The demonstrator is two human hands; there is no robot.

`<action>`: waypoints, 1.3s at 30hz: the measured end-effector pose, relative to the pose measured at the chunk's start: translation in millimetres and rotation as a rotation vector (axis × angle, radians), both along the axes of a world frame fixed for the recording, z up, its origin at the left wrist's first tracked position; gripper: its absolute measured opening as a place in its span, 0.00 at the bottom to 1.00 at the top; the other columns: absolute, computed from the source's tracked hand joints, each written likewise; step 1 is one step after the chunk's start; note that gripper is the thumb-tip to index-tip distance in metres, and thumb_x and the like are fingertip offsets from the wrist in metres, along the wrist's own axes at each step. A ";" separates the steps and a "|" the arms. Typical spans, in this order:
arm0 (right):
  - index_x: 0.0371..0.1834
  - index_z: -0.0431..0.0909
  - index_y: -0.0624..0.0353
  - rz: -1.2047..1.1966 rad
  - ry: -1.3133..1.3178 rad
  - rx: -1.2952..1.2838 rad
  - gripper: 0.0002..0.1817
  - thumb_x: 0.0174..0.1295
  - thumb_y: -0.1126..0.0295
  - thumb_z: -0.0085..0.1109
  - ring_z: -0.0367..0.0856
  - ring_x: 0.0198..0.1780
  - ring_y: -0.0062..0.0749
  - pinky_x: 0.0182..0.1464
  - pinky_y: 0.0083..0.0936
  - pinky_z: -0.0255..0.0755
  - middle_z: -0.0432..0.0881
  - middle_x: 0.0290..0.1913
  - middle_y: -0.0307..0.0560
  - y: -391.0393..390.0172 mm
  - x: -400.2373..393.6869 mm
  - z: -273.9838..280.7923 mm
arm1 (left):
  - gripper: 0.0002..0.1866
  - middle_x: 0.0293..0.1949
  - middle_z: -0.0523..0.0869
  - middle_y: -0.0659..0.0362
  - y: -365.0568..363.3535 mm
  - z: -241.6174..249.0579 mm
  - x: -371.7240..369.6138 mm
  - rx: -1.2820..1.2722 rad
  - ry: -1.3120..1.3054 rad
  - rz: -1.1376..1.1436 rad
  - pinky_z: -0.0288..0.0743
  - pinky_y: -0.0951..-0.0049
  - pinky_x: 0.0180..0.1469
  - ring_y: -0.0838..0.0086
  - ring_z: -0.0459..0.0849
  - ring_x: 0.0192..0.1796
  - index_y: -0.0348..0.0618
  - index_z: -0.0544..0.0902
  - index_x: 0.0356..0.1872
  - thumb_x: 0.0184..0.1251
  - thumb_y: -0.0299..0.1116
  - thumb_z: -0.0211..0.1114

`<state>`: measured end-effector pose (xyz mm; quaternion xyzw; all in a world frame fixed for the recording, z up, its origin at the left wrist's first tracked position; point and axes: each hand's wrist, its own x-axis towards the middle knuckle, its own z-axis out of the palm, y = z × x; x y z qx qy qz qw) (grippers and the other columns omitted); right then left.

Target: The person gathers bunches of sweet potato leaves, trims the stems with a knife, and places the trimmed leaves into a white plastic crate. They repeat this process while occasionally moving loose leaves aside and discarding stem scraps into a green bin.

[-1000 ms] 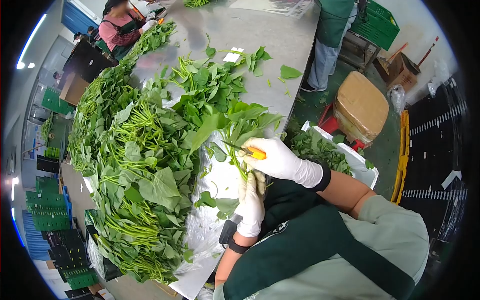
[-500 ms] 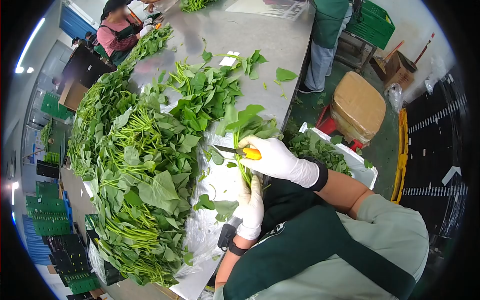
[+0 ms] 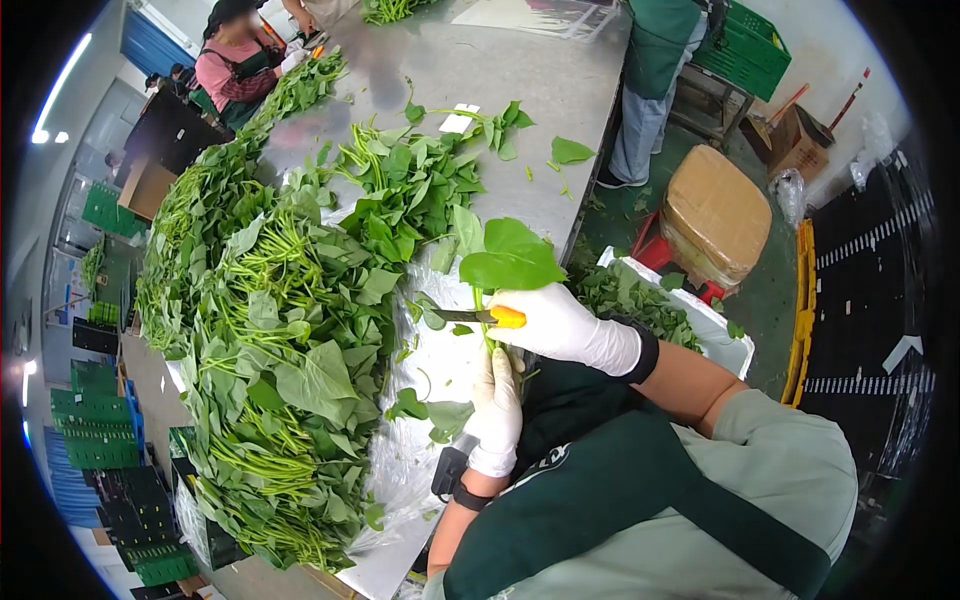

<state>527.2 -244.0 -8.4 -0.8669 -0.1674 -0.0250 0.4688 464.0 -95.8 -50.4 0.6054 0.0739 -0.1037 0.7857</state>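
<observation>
The bunch (image 3: 479, 298) is in both hands, just beside the pile (image 3: 290, 350), on the side toward the worker. The left hand (image 3: 494, 410) pinches its lower stems between thumb and fingers. The right hand (image 3: 555, 320) is wrapped around the orange handle of a knife (image 3: 508, 317), whose blade points at the pile and lies across the stems; I cannot tell whether it touches them. A broad leaf (image 3: 512, 258) of the bunch stands out past the right hand.

Half a second ago the blade slanted with its tip raised; now it is nearly level, and the handle sits slightly closer to the left hand. The broad leaf has turned flatter to view. The pile looks unchanged.

Between the pile and the left hand, cut leaves (image 3: 450, 415) lie on a plastic sheet (image 3: 445, 365). Loose greens (image 3: 415, 180) rest on the table (image 3: 540, 60) beside the pile's upper part, with a white tag (image 3: 459, 118) farther from it. A person in pink (image 3: 240, 65) is at the pile's far end. Across the table from the pile are a person in jeans (image 3: 640, 120) and a leaf-filled white box (image 3: 735, 350). The right hand hides part of the bunch.
</observation>
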 end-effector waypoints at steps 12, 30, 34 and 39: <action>0.37 0.82 0.58 -0.051 -0.330 -0.068 0.10 0.50 0.71 0.65 0.83 0.32 0.42 0.34 0.31 0.76 0.83 0.30 0.46 1.7 -12.1 -19.5 | 0.11 0.26 0.76 0.71 0.5 -1.4 1.0 0.064 -0.005 -0.037 0.55 0.85 0.25 0.90 0.63 0.23 0.45 0.77 0.40 0.79 0.39 0.52; 0.39 0.79 0.64 0.131 0.130 0.371 0.11 0.58 0.69 0.66 0.76 0.28 0.20 0.35 0.21 0.73 0.80 0.25 0.42 -17.0 -37.7 6.0 | 0.12 0.25 0.72 0.69 5.4 6.8 0.9 -0.171 0.121 -0.058 0.56 0.83 0.26 0.85 0.62 0.22 0.44 0.74 0.50 0.80 0.40 0.48; 0.34 0.77 0.64 -0.056 0.407 0.259 0.11 0.64 0.65 0.62 0.76 0.27 0.15 0.31 0.18 0.71 0.78 0.24 0.38 -50.4 -45.9 26.2 | 0.16 0.30 0.73 0.65 14.4 5.9 -3.6 -0.463 0.104 -0.098 0.62 0.79 0.32 0.81 0.66 0.25 0.44 0.73 0.54 0.80 0.43 0.45; 0.31 0.77 0.62 -0.169 0.341 0.154 0.13 0.64 0.63 0.62 0.77 0.25 0.18 0.29 0.22 0.72 0.78 0.21 0.40 -46.0 -67.6 21.9 | 0.17 0.35 0.75 0.62 21.2 2.2 -8.4 -0.883 0.210 -0.151 0.67 0.72 0.42 0.76 0.71 0.33 0.44 0.71 0.59 0.79 0.41 0.48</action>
